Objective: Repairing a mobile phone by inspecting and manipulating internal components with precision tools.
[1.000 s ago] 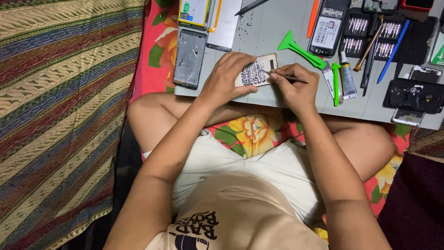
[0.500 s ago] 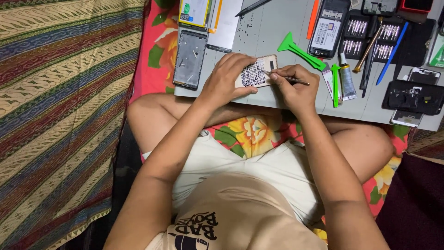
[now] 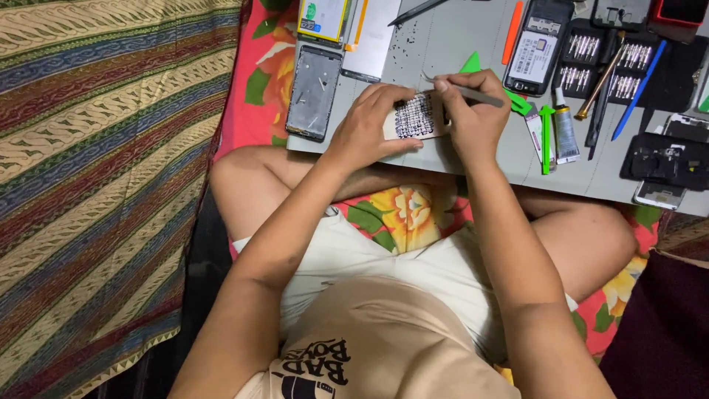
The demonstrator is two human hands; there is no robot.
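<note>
My left hand (image 3: 369,125) grips a small pale card-like part with a dense dark grid pattern (image 3: 415,117), holding it at the near edge of a grey work mat (image 3: 443,44). My right hand (image 3: 473,118) pinches slim metal tweezers (image 3: 461,90) whose tip points left, just above the top edge of the patterned part. Both hands touch each other over the mat, above my crossed legs.
An opened phone frame (image 3: 314,92) lies left on the mat. A dark keypad phone (image 3: 535,48), screwdriver bit racks (image 3: 583,50), a glue tube (image 3: 565,133), green pry tools (image 3: 545,137), a blue tool (image 3: 639,89) and a black phone back (image 3: 665,159) lie right. Striped cloth (image 3: 103,185) covers the left.
The tweezers have lifted from the right side of the patterned part to its top edge, tip now pointing left. My left hand keeps the same hold.
</note>
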